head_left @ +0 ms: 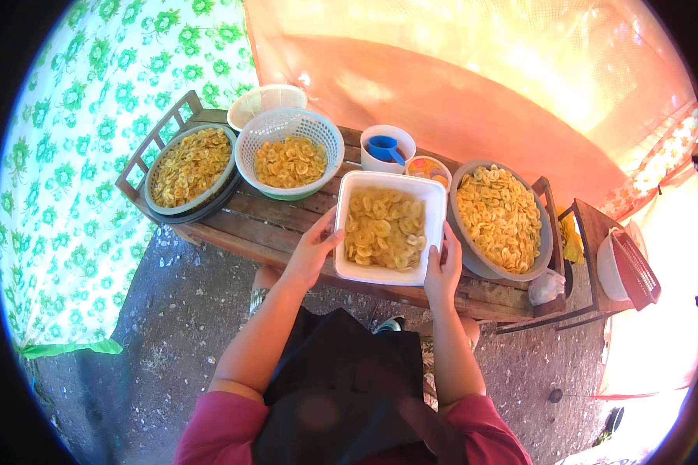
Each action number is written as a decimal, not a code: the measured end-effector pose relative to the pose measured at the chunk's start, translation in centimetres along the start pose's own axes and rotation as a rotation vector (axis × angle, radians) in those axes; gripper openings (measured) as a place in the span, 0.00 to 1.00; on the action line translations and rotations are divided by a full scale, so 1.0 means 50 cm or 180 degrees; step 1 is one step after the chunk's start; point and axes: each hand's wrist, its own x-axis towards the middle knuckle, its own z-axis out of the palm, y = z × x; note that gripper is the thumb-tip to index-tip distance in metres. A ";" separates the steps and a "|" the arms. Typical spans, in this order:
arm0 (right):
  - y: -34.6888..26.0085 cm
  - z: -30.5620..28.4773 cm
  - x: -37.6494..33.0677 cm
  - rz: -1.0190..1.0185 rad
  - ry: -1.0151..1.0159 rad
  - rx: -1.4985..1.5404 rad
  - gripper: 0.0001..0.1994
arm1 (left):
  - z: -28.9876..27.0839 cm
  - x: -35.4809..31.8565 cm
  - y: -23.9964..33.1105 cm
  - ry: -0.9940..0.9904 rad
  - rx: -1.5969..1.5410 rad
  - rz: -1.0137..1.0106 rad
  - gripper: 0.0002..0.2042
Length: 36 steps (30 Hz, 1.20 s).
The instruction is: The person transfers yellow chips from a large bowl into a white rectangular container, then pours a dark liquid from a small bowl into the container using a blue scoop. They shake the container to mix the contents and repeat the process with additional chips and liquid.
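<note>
While left hand [313, 249] and right hand [444, 270], each partly curled, grip opposite sides of the white tub [381, 274] of yellow slices [385, 226] over the surface [265, 225], the step looks like carrying. Next move probably calls for keeping the tub level.

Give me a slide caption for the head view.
Left hand and right hand hold a white tub of yellow chips at a wooden bench.

So it's a squarish white tub [436, 213] with rounded corners, held by its left and right sides, open top facing up. Inside there's a loose heap of thin, roundish yellow slices [385, 229], kinda overlapping every which way, with white wall showing around them.
</note>
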 end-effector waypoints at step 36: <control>0.020 0.011 -0.011 0.0106 -0.0269 0.0609 0.22 | 0.007 0.014 -0.018 -0.0200 -0.0131 -0.0026 0.25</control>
